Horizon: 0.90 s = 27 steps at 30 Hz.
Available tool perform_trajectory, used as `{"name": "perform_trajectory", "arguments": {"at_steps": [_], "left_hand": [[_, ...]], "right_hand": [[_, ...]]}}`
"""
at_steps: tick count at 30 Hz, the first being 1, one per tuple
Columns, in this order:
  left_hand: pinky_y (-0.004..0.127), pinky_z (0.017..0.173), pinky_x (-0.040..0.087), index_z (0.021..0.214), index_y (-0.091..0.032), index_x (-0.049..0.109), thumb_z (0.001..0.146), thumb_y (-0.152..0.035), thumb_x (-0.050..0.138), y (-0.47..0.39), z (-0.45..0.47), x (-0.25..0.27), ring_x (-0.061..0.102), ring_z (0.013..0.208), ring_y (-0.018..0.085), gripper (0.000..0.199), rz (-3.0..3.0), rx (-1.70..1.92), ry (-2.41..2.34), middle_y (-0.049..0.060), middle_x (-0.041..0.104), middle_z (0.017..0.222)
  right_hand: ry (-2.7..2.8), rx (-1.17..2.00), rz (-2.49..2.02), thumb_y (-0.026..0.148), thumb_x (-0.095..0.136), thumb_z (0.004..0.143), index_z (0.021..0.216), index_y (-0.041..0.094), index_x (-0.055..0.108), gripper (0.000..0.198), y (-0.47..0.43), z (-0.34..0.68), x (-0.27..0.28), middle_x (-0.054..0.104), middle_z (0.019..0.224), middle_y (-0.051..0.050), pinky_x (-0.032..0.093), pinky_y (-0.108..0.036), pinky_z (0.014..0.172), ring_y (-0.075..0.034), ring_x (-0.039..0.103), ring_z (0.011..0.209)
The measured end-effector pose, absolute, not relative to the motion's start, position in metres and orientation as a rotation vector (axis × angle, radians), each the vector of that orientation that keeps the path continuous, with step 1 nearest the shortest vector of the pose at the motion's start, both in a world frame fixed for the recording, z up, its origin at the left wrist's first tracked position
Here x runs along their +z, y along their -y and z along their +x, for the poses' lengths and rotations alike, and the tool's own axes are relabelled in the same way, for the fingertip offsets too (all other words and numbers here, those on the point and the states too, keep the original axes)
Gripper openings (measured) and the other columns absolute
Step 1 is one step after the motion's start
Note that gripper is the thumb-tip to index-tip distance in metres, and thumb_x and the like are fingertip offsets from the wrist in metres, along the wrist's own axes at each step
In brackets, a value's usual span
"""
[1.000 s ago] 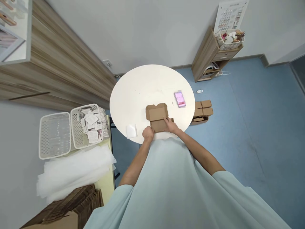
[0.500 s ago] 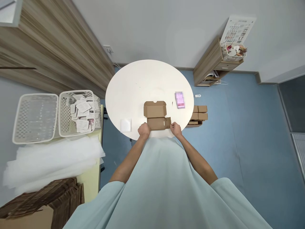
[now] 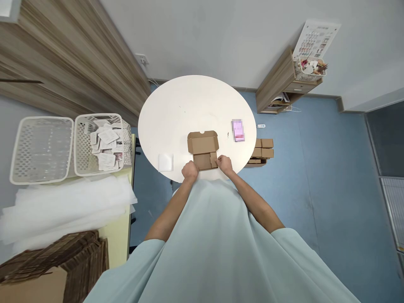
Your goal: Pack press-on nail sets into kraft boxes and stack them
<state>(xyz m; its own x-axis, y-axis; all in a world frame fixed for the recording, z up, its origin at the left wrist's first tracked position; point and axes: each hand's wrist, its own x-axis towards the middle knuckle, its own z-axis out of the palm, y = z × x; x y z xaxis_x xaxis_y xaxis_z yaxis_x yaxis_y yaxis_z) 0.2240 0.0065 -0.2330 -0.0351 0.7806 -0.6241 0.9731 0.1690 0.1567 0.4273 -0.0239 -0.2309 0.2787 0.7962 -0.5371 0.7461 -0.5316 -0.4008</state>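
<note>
1. Evidently, from the head view, we work at the near edge of a white oval table [image 3: 195,101]; we read its top as a clock, twelve at the wall.
2. Our brown cardboard box [image 3: 201,161] sits open just inside six o'clock, probably drawn close so both arms reach it easily. Its lid panel [image 3: 203,144] lies back toward twelve, which leaves the inside uncovered.
3. Our left hand [image 3: 190,170] is curled nearly closed at the box's seven o'clock corner and seems to have hold of it, likely to steady it; the fingertips are hidden.
4. Our right hand [image 3: 224,164] is half curled, thumb and fingertips drawn together at the box's right end, beside an inward-turned flap [image 3: 213,160]. Whether they pinch or press it, we cannot tell.
5. A white packet [image 3: 166,162] lies between seven and eight, and a blurred pink item [image 3: 238,130] near three, both apart from the box, perhaps for elbow room.
6. Beyond the rim, between eight and nine, a white basket [image 3: 127,143] holds small packets, within sideways reach, we judge; brown boxes [image 3: 265,148] stand just past three.
</note>
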Motion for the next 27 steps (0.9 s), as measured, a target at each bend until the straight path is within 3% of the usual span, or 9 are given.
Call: {"name": "perform_trajectory", "arguments": {"at_steps": [4,10,15,20,23,27], "left_hand": [[0.041,0.086,0.056,0.115,-0.013,0.07,0.099,-0.022,0.055,-0.004,0.224,-0.234,0.075,0.11,0.035,0.024,1.654,-0.43,-1.864,0.023,0.076,0.12],[0.04,0.087,0.055,0.116,-0.014,0.069,0.101,-0.024,0.054,-0.003,0.223,-0.232,0.074,0.113,0.035,0.023,1.648,-0.441,-1.843,0.022,0.076,0.122],[0.04,0.088,0.055,0.115,-0.015,0.069,0.1,-0.025,0.056,0.0,0.222,-0.233,0.074,0.113,0.035,0.022,1.631,-0.419,-1.853,0.021,0.076,0.122],[0.04,0.092,0.055,0.111,-0.021,0.07,0.103,-0.049,0.06,0.003,0.198,-0.232,0.073,0.115,0.033,0.03,1.543,-0.271,-1.835,0.014,0.078,0.115],[0.039,0.098,0.054,0.115,-0.022,0.067,0.104,-0.058,0.059,-0.005,0.162,-0.23,0.071,0.119,0.03,0.038,1.467,-0.105,-1.994,0.013,0.075,0.124],[0.041,0.099,0.055,0.131,-0.02,0.06,0.098,-0.054,0.071,-0.026,0.11,-0.229,0.069,0.124,0.032,0.049,1.297,-0.065,-2.264,0.019,0.066,0.143]], "right_hand": [[1.618,1.076,-2.576,0.027,0.063,0.103,0.095,0.019,0.079,0.02,0.02,0.424,-0.23,0.081,0.099,-0.013,0.052,-0.029,0.082,-0.026,0.075,0.099],[1.723,1.043,-2.705,0.018,0.055,0.104,0.113,0.013,0.078,0.025,0.019,0.414,-0.22,0.079,0.111,-0.02,0.051,-0.03,0.082,-0.027,0.074,0.103],[1.736,1.043,-2.717,0.02,0.053,0.106,0.12,0.012,0.076,0.028,0.018,0.41,-0.216,0.078,0.117,-0.021,0.052,-0.031,0.087,-0.028,0.074,0.109],[1.643,1.055,-2.723,0.028,0.058,0.105,0.115,0.014,0.078,0.027,0.021,0.416,-0.221,0.079,0.117,-0.021,0.052,-0.031,0.086,-0.029,0.075,0.11],[1.524,1.021,-2.66,0.044,0.061,0.105,0.106,0.018,0.079,0.032,0.028,0.424,-0.224,0.081,0.111,-0.016,0.052,-0.032,0.087,-0.029,0.075,0.108],[1.373,0.975,-2.542,0.044,0.062,0.104,0.095,0.02,0.077,0.029,0.043,0.434,-0.219,0.083,0.101,-0.011,0.052,-0.032,0.084,-0.028,0.076,0.099]]}}
